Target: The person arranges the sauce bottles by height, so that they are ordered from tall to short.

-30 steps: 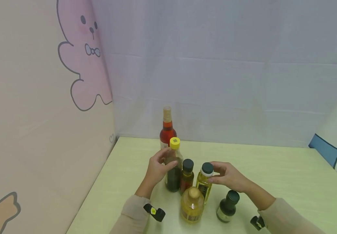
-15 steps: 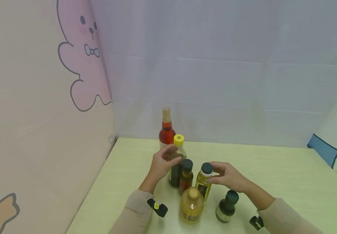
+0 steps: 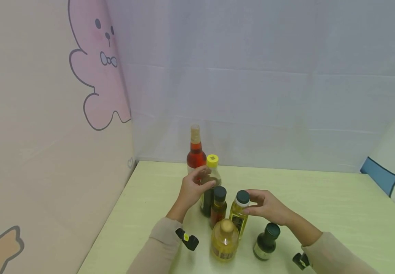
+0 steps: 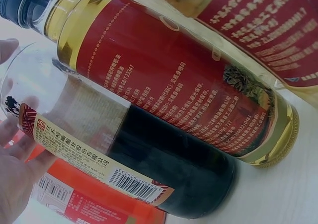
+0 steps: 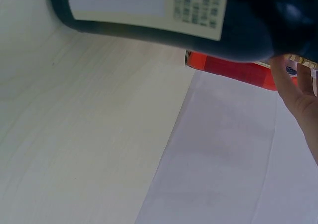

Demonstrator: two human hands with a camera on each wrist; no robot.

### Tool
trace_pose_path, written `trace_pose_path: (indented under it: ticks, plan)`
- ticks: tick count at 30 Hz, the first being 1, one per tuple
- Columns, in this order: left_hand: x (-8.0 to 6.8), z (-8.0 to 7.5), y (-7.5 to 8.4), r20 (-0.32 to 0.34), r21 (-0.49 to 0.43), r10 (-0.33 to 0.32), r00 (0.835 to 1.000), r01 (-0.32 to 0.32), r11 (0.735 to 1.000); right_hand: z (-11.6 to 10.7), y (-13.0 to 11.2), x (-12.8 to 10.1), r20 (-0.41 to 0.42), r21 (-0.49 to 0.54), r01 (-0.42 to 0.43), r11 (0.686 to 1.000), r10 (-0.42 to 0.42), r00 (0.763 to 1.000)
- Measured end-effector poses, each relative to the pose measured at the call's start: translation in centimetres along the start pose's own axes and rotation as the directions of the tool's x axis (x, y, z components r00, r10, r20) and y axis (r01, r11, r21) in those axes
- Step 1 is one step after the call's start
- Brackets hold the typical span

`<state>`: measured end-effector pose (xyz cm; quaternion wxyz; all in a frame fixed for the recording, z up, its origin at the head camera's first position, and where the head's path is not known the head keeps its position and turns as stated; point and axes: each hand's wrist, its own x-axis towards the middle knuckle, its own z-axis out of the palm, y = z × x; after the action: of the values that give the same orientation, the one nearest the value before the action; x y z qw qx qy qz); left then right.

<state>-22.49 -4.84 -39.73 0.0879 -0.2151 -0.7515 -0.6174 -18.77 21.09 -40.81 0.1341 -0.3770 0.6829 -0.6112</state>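
Moved back and a bit right since a second ago: dark bottle with the yellow cap, slid along by the left hand. Now close in front of the tall red bottle, nearly touching it. No change at the right hand.

Left hand curled round the upper part of the yellow-cap bottle, thumb on the near side, fingers wrapped behind the clear glass. Holding it upright. Base seems down on the surface, but hard to tell for sure.

Right hand pinching the dark cap of the yellow oil bottle, fingers bent round the top. Standing upright too.

Squeezed between those two: a small brown bottle with a dark cap. In front, nearer the body: a round bottle with a gold top. To its right, a short dark green bottle, just under the right wrist.

Looks like a step of shifting the yellow-cap bottle toward the back of the bunch. Very tight spot. For a next move: slow and straight, grip kept firm, no bump against the tall red bottle behind or the small brown one beside.
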Motion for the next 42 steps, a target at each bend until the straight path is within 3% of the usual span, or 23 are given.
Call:
trace_pose_path:
  ticks: [13,20,22,27,31,34,38,42]
  plan:
    - [1.5,0.9,-0.3,0.019,0.008,0.033,0.999,-0.033,0.999,-0.1,0.0,-0.1,-0.003,-0.011,0.007,1.0,-0.007,1.0]
    - [2.9,1.2,-3.1,0.044,0.015,-0.004,0.999,0.004,1.0,0.0,-0.1,-0.1,-0.004,-0.026,0.007,1.0,-0.007,1.0]
    - [3.1,1.2,-3.2,0.052,0.025,-0.019,0.998,0.017,1.0,0.0,-0.2,0.0,-0.005,-0.027,0.008,1.0,-0.008,1.0]
    - [3.5,0.8,-3.1,0.088,0.049,-0.048,0.995,0.043,0.998,-0.1,-0.1,-0.1,-0.005,-0.028,0.008,1.0,-0.008,1.0]
    - [3.4,0.5,-0.8,0.128,0.065,-0.063,0.99,0.055,0.996,-0.1,-0.1,-0.1,-0.006,-0.026,0.002,1.0,-0.002,1.0]
    - [3.8,0.6,-0.5,0.149,0.076,-0.081,0.985,0.071,0.995,-0.2,-0.2,-0.1,-0.011,-0.027,0.0,1.0,0.0,1.0]
    - [4.6,0.9,-2.6,0.151,0.084,-0.079,0.985,0.066,0.994,-0.2,-0.1,-0.1,-0.012,-0.026,0.003,1.0,-0.003,1.0]
    - [4.8,1.1,-2.8,0.142,0.109,-0.089,0.986,0.074,0.991,-0.1,0.1,-0.2,0.0,-0.018,0.01,1.0,-0.01,1.0]
